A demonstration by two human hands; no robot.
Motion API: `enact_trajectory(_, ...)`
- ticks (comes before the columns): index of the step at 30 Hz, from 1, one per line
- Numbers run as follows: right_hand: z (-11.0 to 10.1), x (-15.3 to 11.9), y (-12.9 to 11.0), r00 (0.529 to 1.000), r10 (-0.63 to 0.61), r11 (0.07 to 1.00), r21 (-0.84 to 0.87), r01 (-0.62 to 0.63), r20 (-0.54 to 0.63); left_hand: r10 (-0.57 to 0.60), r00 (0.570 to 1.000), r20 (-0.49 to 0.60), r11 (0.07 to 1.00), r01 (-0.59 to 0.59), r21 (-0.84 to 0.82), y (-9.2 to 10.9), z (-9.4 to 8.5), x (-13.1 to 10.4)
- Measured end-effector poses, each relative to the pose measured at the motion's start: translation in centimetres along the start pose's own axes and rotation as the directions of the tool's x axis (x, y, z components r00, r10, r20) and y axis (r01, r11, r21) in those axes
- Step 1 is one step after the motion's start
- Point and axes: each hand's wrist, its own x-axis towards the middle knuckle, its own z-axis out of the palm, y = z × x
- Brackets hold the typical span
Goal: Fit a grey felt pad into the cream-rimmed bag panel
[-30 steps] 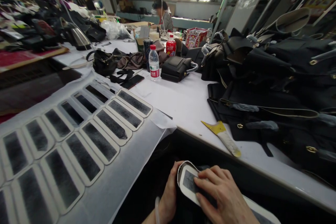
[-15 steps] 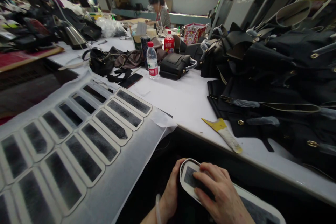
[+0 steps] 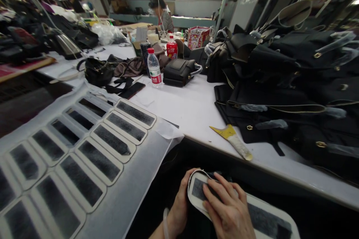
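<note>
Low in the view is a long off-white panel with rounded ends and a dark grey strip along its middle. A thin raised edge curves round its near-left end. My left hand is wrapped about that curved end from the left, thumb and fingers against the edge. Across the panel's top lies my right hand, its bent fingers pressed onto the surface and far edge. What hangs beneath the panel is dark and hard to make out.
Similar panels lie in rows on a pale sheet at left. On the white table are a yellow pointed tool, a water bottle, a small black bag and piled black bags. A person sits beyond.
The view has turned slightly right, so the surroundings sit further left. My right hand has shifted a little over the panel; both hands keep to its rounded end.
</note>
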Motion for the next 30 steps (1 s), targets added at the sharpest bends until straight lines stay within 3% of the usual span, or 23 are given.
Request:
enact_trajectory(4,0.3,0.2,-0.5,1.0,0.021,0.997,0.078,-0.021,-0.009,0.004,0.999,-0.045,1.0,-0.003,0.028,0.3,0.3,0.0)
enact_trajectory(9,0.2,1.1,-1.2,0.977,0.212,0.951,0.233,-0.203,-0.015,-0.054,0.998,-0.024,0.998,0.053,-0.022,0.5,0.4,-0.1)
enact_trajectory(20,0.8,0.2,-1.7,0.959,0.279,0.938,0.225,-0.262,-0.049,-0.162,0.982,0.092,0.985,0.156,0.071,2.9,-0.4,0.0)
enact_trajectory(25,0.9,-0.2,-1.5,0.974,0.226,0.961,0.168,-0.221,-0.01,-0.163,0.984,0.074,0.94,0.132,0.315,5.0,0.3,-0.2)
enact_trajectory(30,0.7,0.2,-2.1,0.921,0.387,0.885,0.3,-0.356,-0.05,0.071,0.997,0.021,0.754,-0.068,0.654,6.8,1.5,-0.8)
